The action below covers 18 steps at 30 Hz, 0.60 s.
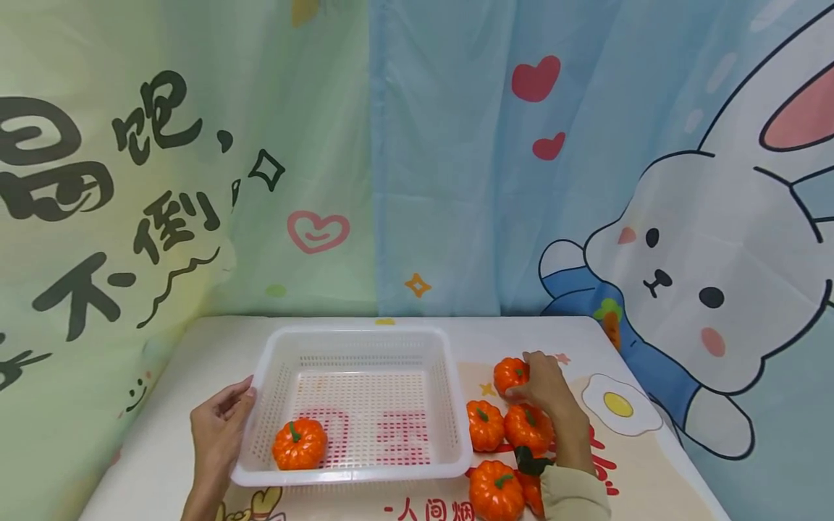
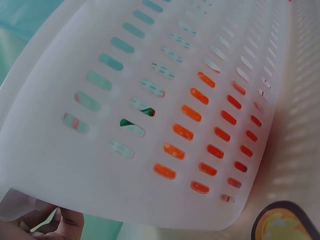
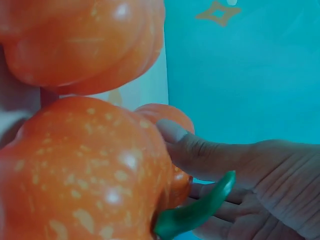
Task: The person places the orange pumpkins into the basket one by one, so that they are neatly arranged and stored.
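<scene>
White plastic forms the basket (image 1: 352, 475), a rectangular container with slotted walls and a perforated floor; it rests on the bench (image 1: 218, 354) and contains one pumpkin (image 1: 300, 444), located in the near left corner. The left grip (image 1: 220, 421), a bare hand, pinches the basket's left rim between thumb and fingers. Five further pumpkins lie to the right of the basket: the far pumpkin (image 1: 508, 376); a middle row of the left middle pumpkin (image 1: 485, 428) and the right middle pumpkin (image 1: 526, 430), side by side; the front pumpkin (image 1: 494, 492); and a partly hidden pumpkin (image 1: 531, 493) beside the sleeve (image 1: 575, 493), with a dark green piece (image 1: 531, 462) above it. The right grip (image 1: 547, 387) is closed about the far pumpkin, thumb on the near side; in the right wrist view, a foreground pumpkin (image 3: 90, 170) with a curved green stem (image 3: 197, 212) obstructs most of that hold. The far pumpkin is glossy orange, rounded and lobed, with a short green stem. Behind the bench hangs a printed curtain (image 1: 436, 145).
</scene>
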Motion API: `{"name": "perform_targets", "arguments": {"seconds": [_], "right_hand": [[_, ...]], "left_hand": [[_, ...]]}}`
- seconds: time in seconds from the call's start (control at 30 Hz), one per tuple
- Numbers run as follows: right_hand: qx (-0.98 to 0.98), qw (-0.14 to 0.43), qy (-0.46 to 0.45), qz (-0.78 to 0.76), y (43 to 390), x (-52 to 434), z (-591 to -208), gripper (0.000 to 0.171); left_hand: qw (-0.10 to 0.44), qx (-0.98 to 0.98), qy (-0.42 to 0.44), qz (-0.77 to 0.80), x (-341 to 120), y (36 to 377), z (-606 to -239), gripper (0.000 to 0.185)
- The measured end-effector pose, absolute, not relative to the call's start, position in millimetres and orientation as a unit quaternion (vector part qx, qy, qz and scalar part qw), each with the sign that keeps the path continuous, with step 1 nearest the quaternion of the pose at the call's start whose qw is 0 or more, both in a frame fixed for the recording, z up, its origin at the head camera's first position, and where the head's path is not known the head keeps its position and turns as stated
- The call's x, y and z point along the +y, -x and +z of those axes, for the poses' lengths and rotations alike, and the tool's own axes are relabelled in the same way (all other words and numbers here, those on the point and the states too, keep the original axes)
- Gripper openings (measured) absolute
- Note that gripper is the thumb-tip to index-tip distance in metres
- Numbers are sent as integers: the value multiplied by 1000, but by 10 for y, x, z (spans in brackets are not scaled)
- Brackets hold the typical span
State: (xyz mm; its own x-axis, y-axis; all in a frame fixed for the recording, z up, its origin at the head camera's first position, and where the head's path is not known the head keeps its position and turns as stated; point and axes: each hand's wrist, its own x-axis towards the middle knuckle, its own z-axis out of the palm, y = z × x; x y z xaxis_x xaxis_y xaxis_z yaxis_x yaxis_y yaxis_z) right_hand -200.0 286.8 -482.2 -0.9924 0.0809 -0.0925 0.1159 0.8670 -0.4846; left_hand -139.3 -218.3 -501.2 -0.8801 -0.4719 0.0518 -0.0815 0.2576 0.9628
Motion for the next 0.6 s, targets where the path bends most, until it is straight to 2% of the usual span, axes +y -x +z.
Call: {"name": "perform_targets", "arguments": {"seconds": [0.6], "right_hand": [[958,46,-52,-277,2019,2909,-4895,76]], "left_hand": [[149,-780,-179,-581,-2174,1406,-5027,36]]}}
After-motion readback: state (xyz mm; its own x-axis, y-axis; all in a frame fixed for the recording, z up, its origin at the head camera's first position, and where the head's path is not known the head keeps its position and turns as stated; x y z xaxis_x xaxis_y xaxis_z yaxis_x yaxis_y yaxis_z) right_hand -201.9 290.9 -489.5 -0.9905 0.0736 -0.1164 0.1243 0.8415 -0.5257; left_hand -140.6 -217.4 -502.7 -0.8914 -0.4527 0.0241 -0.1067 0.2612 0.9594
